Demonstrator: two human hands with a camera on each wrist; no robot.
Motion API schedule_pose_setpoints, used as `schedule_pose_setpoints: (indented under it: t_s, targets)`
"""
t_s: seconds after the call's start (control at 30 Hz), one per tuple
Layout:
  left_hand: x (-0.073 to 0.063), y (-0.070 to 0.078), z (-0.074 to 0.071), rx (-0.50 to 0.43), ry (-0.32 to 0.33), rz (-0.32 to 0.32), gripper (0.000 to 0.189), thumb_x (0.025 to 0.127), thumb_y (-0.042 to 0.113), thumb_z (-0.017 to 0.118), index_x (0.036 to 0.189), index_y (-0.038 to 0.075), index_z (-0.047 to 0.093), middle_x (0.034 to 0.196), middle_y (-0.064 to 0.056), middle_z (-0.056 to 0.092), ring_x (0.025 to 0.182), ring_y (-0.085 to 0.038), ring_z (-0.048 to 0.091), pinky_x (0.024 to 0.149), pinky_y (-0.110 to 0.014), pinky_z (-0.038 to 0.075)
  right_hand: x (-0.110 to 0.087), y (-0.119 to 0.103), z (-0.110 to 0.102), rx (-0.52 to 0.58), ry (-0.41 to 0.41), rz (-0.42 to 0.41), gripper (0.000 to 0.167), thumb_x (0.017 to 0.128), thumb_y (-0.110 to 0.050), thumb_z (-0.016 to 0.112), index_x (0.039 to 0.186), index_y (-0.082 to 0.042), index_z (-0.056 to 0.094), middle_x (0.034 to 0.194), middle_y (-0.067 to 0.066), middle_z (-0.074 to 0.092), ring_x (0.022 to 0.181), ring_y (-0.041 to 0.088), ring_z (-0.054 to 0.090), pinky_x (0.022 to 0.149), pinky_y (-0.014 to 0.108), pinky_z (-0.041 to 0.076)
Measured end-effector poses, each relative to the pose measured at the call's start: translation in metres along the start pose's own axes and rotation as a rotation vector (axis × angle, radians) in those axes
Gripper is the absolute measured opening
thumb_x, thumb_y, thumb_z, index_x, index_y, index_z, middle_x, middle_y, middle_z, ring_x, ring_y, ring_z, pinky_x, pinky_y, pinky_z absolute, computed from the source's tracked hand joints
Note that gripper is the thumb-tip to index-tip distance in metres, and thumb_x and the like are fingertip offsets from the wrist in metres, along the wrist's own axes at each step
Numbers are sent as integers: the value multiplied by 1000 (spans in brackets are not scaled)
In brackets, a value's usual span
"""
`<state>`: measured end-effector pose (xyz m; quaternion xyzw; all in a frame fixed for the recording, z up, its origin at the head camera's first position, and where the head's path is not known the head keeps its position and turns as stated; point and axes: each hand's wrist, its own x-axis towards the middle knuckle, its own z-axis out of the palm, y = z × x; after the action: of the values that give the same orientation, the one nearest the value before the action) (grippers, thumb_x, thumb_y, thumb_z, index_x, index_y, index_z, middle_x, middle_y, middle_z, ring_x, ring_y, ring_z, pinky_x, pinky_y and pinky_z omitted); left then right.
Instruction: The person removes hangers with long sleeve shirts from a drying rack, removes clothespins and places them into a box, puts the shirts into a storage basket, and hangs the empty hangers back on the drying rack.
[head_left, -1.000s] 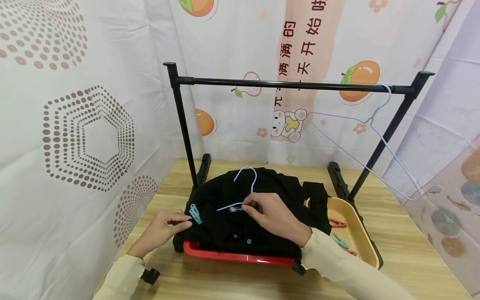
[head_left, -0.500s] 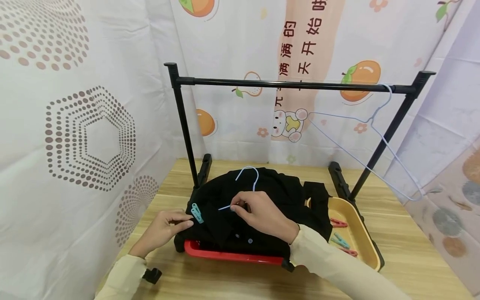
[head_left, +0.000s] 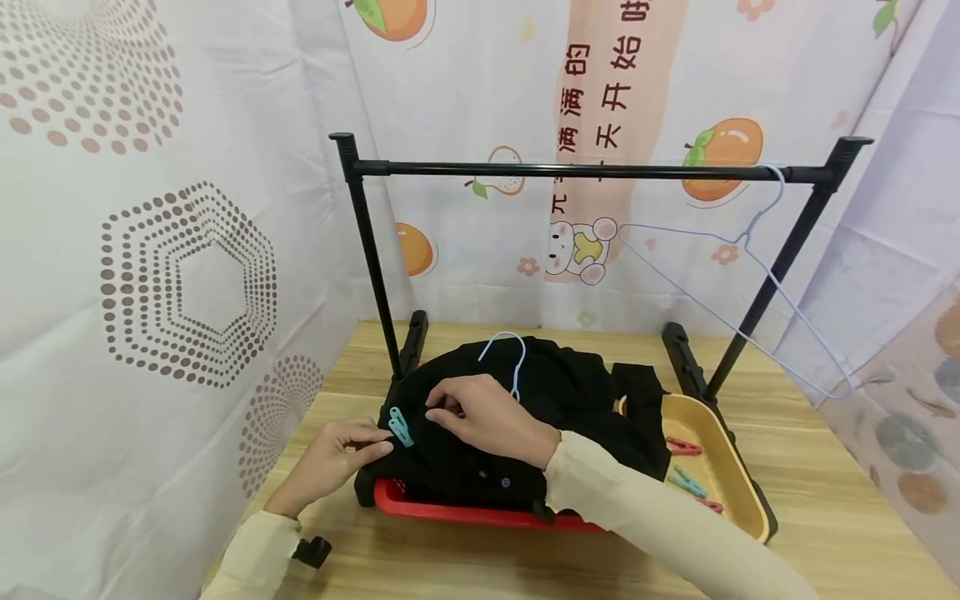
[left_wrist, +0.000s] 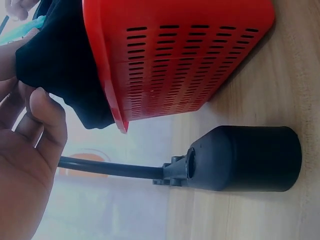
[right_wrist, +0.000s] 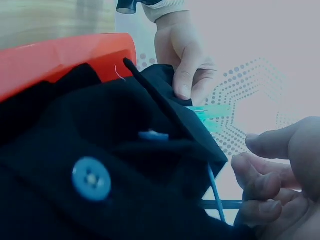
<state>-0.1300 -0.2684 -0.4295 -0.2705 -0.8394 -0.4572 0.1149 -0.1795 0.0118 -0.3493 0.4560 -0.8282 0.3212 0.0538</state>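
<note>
A black buttoned garment (head_left: 577, 400) lies heaped over a red basket (head_left: 450, 512). My left hand (head_left: 341, 458) pinches its left edge between thumb and fingers, beside a light-blue clothespin (head_left: 400, 427) clipped on the cloth; the left wrist view shows the dark cloth (left_wrist: 60, 65) in those fingers. Out of the garment rises the hook of a light-blue hanger (head_left: 517, 354). Above the cloth, right of the clothespin, hovers my right hand (head_left: 487, 417), fingers loosely bent. In the right wrist view its thumb and forefinger are apart, with nothing between them, near the hanger's wire (right_wrist: 216, 192).
A black rack (head_left: 570, 170) stands over the basket, with another blue hanger (head_left: 738, 333) on its bar at the right. The yellow tray (head_left: 738, 475) beside the basket holds red and blue-green clothespins (head_left: 686, 481). Patterned curtains surround the wooden table (head_left: 840, 500).
My right hand has moved left from the hanger's wire toward the clothespin, and its fingers have let go of the wire. The left hand stays at the garment's edge.
</note>
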Motion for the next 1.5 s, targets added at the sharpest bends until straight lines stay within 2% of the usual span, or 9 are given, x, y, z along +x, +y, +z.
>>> schedule_pose_setpoints:
  t_s: [0.23, 0.37, 0.47, 0.63, 0.7, 0.93, 1.2, 1.33, 1.5]
  targets:
    - [0, 2, 1, -45, -17, 3, 19, 94, 1, 73, 106, 12, 83, 85, 3, 72, 70, -10, 58, 62, -28, 50, 12, -8, 10, -22, -81, 15, 37, 99, -29, 73, 126, -4, 71, 72, -10, 59, 62, 2, 52, 58, 16, 45]
    - [0, 2, 0, -67, -26, 16, 21, 94, -1, 71, 109, 10, 82, 83, 2, 70, 68, -10, 56, 60, -29, 49, 20, -17, 15, -88, -127, 7, 50, 98, -35, 72, 137, -4, 65, 64, -8, 52, 56, 2, 48, 52, 16, 40]
    - [0, 0, 0, -72, -32, 17, 22, 94, -1, 71, 108, 12, 82, 83, 2, 70, 67, -11, 55, 60, -29, 48, 24, -23, 18, -165, -165, 12, 53, 99, -38, 70, 139, -5, 63, 77, -6, 63, 65, 3, 55, 57, 16, 44]
    - [-1, -3, 1, -52, -30, 33, 23, 94, 1, 72, 107, 16, 82, 84, 5, 70, 66, -10, 54, 58, -28, 47, 26, -25, 24, -231, -187, -7, 40, 100, -37, 69, 132, -12, 70, 102, -4, 70, 77, 3, 57, 60, 16, 47]
    - [-1, -3, 1, -43, -32, 43, 23, 95, 2, 72, 109, 18, 82, 85, 6, 70, 66, -10, 54, 58, -28, 47, 26, -23, 27, -219, -176, -31, 35, 100, -35, 71, 128, -15, 73, 95, -7, 66, 70, 1, 52, 54, 14, 42]
    - [1, -3, 1, -29, -23, 42, 22, 96, 5, 72, 105, 22, 82, 87, 5, 72, 67, -10, 56, 60, -27, 49, 22, -21, 31, -181, -124, -82, 28, 97, -36, 73, 119, -17, 74, 100, -5, 64, 75, 0, 51, 59, 11, 42]
    - [-1, -5, 4, -30, -4, 65, 22, 91, -3, 74, 104, 13, 83, 83, 0, 71, 64, -11, 54, 57, -28, 46, 21, -20, 34, -151, -102, -108, 22, 97, -29, 74, 113, -15, 73, 97, -8, 68, 76, 0, 53, 67, 9, 44]
    - [-2, -5, 4, -36, 5, 47, 22, 92, -3, 73, 104, 13, 83, 84, 0, 72, 66, -12, 56, 58, -28, 47, 20, -21, 34, -161, -92, -133, 19, 96, -26, 76, 111, -15, 73, 98, -7, 69, 77, 0, 54, 70, 9, 45]
    - [-2, -3, 2, -49, 8, 33, 23, 93, -1, 72, 109, 13, 82, 87, -1, 72, 66, -11, 55, 59, -27, 47, 20, -23, 38, -191, -29, -186, 16, 98, -21, 73, 109, -10, 71, 101, -1, 71, 75, 2, 59, 70, 8, 47]
